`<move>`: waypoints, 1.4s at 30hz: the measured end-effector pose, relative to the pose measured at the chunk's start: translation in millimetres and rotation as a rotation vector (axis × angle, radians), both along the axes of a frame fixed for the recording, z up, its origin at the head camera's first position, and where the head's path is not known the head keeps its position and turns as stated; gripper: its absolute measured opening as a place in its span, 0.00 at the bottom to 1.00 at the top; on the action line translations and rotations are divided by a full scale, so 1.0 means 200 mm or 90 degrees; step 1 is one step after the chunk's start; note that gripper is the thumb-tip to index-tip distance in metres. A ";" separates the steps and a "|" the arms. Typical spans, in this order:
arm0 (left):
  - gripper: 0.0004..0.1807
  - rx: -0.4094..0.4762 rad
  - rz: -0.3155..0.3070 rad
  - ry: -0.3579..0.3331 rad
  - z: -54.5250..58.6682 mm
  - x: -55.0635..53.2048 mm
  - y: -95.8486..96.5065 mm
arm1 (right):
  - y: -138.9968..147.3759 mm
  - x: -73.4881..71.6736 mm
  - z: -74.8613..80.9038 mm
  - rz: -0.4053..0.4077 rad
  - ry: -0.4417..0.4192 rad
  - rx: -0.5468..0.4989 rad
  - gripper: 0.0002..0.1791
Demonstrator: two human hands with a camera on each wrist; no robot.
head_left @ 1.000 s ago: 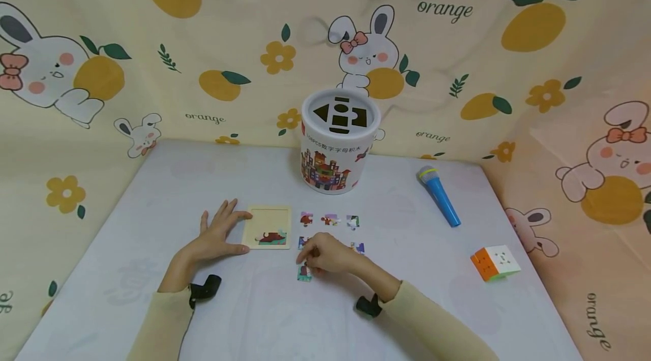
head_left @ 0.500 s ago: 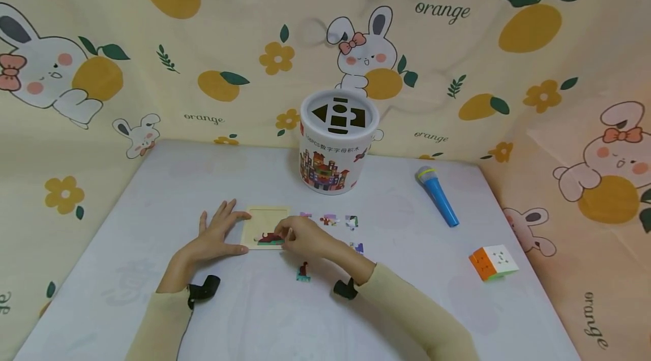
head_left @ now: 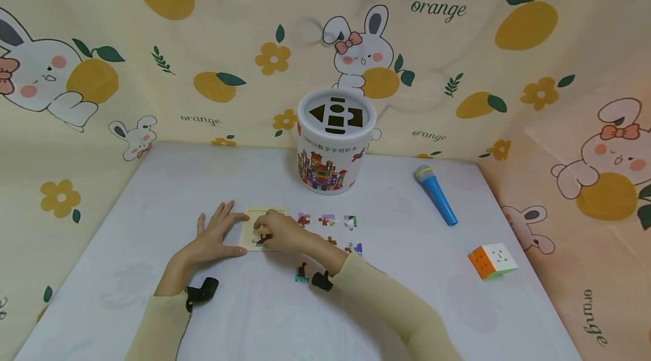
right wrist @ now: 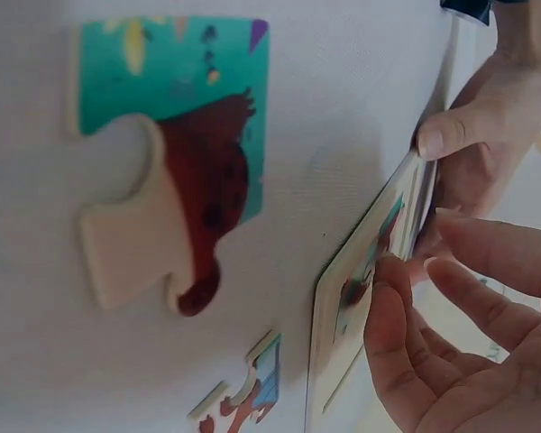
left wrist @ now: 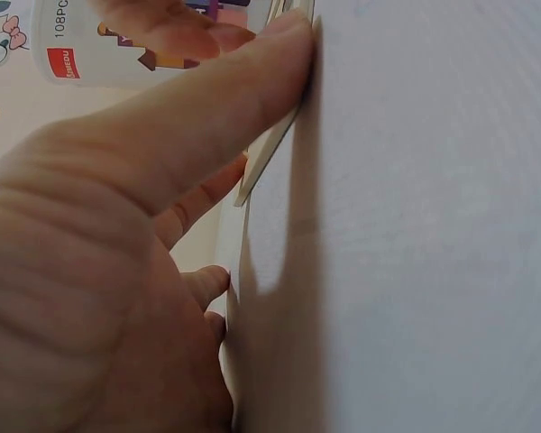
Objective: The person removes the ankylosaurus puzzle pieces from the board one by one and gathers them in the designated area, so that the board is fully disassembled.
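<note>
My left hand (head_left: 213,236) lies by a square wooden puzzle tray (head_left: 244,239), fingers extended, index fingertip and thumb touching its left side. Low in the tray shows a brown and teal picture section (head_left: 262,240), partly hidden by my right hand (head_left: 285,231). That hand reaches over the tray with bent fingers. In the right wrist view its fingertips are right at the tray's pieces (right wrist: 355,292); whether they pinch one I cannot tell. A loose teal and brown puzzle piece (right wrist: 218,167) lies on the tabletop near my right wrist.
Several loose puzzle pieces (head_left: 328,220) lie in rows right of the tray. Behind stands a white block bucket (head_left: 330,152) with shaped holes in its lid. A blue toy microphone (head_left: 438,197) and a puzzle cube (head_left: 492,261) lie at the right.
My right hand has moved left from the loose pieces onto the tray, then further left over it. The left hand has stayed at the tray's left edge.
</note>
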State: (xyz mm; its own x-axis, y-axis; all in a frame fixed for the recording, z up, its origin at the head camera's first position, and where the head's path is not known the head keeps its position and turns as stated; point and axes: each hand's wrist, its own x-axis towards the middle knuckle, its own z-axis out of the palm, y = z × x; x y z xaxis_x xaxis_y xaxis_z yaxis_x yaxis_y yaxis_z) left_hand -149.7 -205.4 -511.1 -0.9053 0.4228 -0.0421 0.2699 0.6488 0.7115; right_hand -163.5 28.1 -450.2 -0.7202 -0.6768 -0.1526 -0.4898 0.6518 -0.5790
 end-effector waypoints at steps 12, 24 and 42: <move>0.41 -0.001 -0.001 0.007 0.01 0.00 0.00 | -0.06 -0.04 -0.04 -0.019 0.023 0.044 0.20; 0.41 0.010 -0.005 0.008 0.02 0.01 0.00 | -0.10 -0.03 -0.08 -0.049 0.011 0.078 0.14; 0.42 0.009 0.000 0.002 0.01 0.01 0.01 | -0.07 -0.03 -0.08 -0.047 -0.037 0.026 0.17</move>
State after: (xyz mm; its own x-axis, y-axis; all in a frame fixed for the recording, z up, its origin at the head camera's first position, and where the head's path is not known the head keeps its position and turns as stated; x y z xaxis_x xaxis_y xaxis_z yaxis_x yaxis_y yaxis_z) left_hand -147.7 -203.7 -508.6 -0.9054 0.4233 -0.0339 0.2720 0.6392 0.7193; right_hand -170.5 13.3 -466.2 -0.7570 -0.6146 -0.2219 -0.4065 0.7088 -0.5765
